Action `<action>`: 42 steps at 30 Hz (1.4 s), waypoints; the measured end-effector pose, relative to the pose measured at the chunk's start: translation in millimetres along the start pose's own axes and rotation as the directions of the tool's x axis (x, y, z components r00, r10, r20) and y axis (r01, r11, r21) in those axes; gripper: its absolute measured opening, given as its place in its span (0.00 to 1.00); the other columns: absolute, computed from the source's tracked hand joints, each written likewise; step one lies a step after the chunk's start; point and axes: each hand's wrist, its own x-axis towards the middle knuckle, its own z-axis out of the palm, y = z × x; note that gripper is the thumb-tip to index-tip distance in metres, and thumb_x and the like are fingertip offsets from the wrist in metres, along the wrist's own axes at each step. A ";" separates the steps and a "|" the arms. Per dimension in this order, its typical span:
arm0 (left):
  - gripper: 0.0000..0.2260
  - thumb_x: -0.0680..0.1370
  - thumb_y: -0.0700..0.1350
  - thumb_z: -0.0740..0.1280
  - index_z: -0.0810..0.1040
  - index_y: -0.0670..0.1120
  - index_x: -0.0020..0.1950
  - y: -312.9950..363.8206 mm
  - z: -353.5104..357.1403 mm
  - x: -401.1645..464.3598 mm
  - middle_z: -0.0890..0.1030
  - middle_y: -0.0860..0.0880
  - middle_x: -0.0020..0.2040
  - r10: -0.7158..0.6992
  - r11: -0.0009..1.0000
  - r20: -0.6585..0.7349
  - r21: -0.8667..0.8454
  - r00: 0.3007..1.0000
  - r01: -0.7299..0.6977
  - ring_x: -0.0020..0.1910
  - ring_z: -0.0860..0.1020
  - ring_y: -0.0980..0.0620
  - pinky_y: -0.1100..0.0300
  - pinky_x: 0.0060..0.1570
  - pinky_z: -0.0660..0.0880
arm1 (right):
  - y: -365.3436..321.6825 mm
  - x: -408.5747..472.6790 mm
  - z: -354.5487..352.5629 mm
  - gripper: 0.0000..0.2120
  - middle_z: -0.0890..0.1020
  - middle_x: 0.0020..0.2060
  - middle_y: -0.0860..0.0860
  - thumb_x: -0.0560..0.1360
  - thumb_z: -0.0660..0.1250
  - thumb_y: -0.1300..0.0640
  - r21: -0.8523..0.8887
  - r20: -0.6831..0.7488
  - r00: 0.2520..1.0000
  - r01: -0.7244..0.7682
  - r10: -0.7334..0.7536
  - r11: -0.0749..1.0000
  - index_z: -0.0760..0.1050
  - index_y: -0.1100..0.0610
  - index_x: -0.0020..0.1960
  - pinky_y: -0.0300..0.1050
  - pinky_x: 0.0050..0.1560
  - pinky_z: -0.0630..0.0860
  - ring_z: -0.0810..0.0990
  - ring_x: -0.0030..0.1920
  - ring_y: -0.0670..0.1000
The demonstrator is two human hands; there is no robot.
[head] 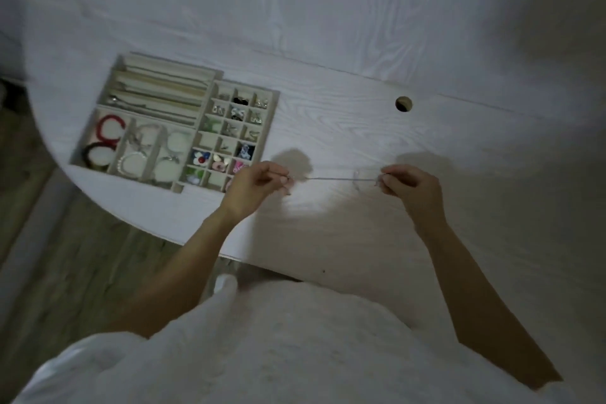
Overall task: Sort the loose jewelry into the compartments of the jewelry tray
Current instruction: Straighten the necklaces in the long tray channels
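I pinch a thin chain [331, 178] taut between my left hand [259, 182] and right hand [408, 184] above the table [360, 128], right of the jewelry tray [210, 75]; it could slip or tangle if either pinch loosens, and blur hides its clasp and any pendant.

From my feed the worktop [344, 128] reads as white wood-grain laminate, matt with a faint sheen where the light pools. The jewelry tray [210, 79] looks lined in pale, soft matt fabric, something like velvet. The chain [331, 178] I see stretched above the worktop is thin bright metal. The bangles [110, 131] look glossy red and dark. The floor [82, 259] seems dull wood plank.
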 end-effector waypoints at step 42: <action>0.07 0.77 0.44 0.69 0.84 0.51 0.53 -83.6 -407.1 206.2 0.84 0.47 0.46 0.485 0.483 0.145 0.777 0.862 -0.403 0.44 0.77 0.47 0.57 0.40 0.72 | -69.2 159.5 370.2 0.06 0.80 0.42 0.56 0.75 0.68 0.60 -0.765 0.469 0.746 0.611 -0.474 0.205 0.83 0.59 0.47 0.44 0.40 0.68 0.74 0.42 0.57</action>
